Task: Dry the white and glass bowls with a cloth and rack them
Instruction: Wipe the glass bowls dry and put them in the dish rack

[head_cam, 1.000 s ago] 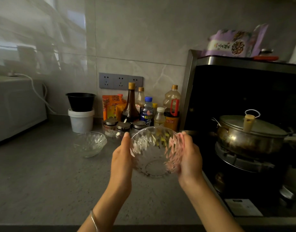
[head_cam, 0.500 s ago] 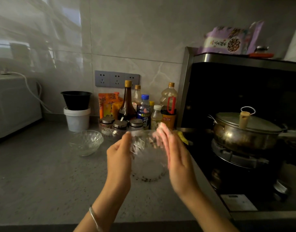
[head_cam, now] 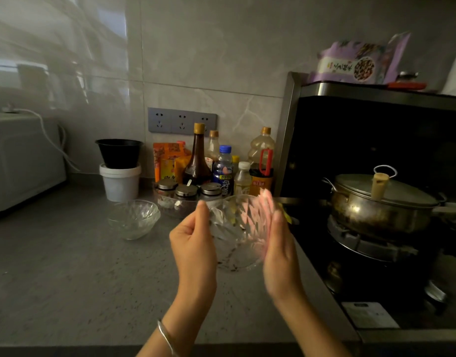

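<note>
While the left hand [head_cam: 193,243] pinches the rim of the glass bowl [head_cam: 237,235] between thumb and curled fingers, the right hand [head_cam: 279,247] only lies flat along the other side, fingers straight and blurred, so the grip looks one-sided. The bowl hangs tilted in the air, above the counter [head_cam: 67,266] near its edge by the stove [head_cam: 371,248]. No cloth shows. If the cut glass is wet, the bare palm could slip, dropping the bowl onto the hard counter or the stove's metal, where it might chip or break. A wide swing left could also knock the second glass bowl [head_cam: 133,219], standing apart on the counter, or the spice jars [head_cam: 188,193] behind. No rack is in view.
</note>
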{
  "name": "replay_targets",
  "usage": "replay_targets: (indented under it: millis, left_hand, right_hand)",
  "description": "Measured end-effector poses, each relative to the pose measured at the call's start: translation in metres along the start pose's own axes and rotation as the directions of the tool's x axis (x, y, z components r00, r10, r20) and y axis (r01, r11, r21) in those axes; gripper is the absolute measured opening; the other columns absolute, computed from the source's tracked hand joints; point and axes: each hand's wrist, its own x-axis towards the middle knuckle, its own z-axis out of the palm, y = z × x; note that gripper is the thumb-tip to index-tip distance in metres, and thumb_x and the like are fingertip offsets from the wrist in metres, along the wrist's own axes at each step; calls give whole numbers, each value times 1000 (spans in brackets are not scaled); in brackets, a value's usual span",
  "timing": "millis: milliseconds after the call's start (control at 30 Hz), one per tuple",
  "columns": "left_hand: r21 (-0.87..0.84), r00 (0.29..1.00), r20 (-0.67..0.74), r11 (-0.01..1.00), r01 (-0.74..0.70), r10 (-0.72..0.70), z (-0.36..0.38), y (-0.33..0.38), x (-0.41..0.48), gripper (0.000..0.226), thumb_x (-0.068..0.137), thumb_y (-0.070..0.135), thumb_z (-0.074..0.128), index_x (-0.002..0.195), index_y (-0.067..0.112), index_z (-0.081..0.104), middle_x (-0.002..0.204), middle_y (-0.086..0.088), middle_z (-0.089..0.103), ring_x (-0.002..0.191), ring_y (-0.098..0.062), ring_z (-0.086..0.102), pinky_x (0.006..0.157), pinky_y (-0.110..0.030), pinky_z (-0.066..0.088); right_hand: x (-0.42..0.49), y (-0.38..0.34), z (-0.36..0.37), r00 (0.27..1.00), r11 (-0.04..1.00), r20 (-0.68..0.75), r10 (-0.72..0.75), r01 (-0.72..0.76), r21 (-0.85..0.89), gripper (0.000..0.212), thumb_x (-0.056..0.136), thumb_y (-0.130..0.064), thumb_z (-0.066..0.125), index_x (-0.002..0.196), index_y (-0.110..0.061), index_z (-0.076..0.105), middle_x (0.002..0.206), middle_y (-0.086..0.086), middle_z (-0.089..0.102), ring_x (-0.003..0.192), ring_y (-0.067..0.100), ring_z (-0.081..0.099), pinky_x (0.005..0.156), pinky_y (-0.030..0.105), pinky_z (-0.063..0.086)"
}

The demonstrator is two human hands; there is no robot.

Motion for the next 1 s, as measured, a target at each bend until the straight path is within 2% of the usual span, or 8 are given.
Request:
replay_targets:
  millis: [167,300,367,467,533,667,867,1000]
  left_hand:
    - [5,999,0,999,-47,47,0,-6,2,48,98,23,48,52,14,35,46,5,26,44,-5,20,42,-21,18]
    - [86,986,138,991,-103,91,-1,1,3,50,98,21,49,50,7,41,44,3,29,42,-6,23,41,-19,21]
    - [95,989,128,992,-88,76,-2,1,4,49,97,20,50,50,12,38,46,2,27,43,-6,21,42,-20,19]
    - [63,998,43,997,43,-46,-7,-4,5,45,97,24,51,56,8,40,50,-3,31,46,-11,28,46,-24,26]
    - [-42,987,27,986,159,-158,-9,-6,3,40,97,27,49,68,0,54,61,-12,49,57,-22,44,57,-32,39]
    - [-153,961,73,949,275,-266,-4,-2,-1,36,98,32,42,89,7,66,90,-19,70,85,-32,66,85,-51,50]
    - [74,968,179,983,167,-178,-12,-5,6,50,101,37,33,73,18,69,81,-3,72,78,-16,66,71,-28,50]
    - [131,945,326,990,-59,14,-15,10,13,54,98,39,35,64,6,62,61,-6,62,57,-10,56,55,-13,43]
  right_hand:
    - [-26,13,24,973,902,-11,-229,208,-377,49,98,-52,10,147,-50,8,158,-22,3,146,1,2,117,16,9]
    - [0,8,12,907,669,90,-411,367,-646,46,103,-39,18,143,-29,40,151,-8,36,143,8,23,116,36,25]
    - [12,-1,6,942,817,71,-328,321,-480,39,102,-39,26,134,-33,48,139,-14,49,132,1,39,108,29,37]
    - [20,-8,0,995,997,84,-60,64,-53,30,98,-45,33,121,-39,52,124,-22,55,117,-9,51,95,10,41]
    - [16,-2,-5,994,986,51,101,-107,127,35,92,-47,32,116,-38,55,119,-21,60,112,-9,55,92,10,43]
    - [5,6,-6,917,846,-65,394,-333,417,29,91,-45,40,102,-31,63,108,-5,70,110,14,62,101,38,44]
    - [19,2,-16,908,908,-213,362,-291,301,33,97,-36,46,89,-15,71,89,7,74,94,24,69,92,45,51]
    - [27,-7,-24,984,991,-122,128,-133,-29,47,99,-28,43,61,-12,64,62,10,60,63,18,62,61,21,49]
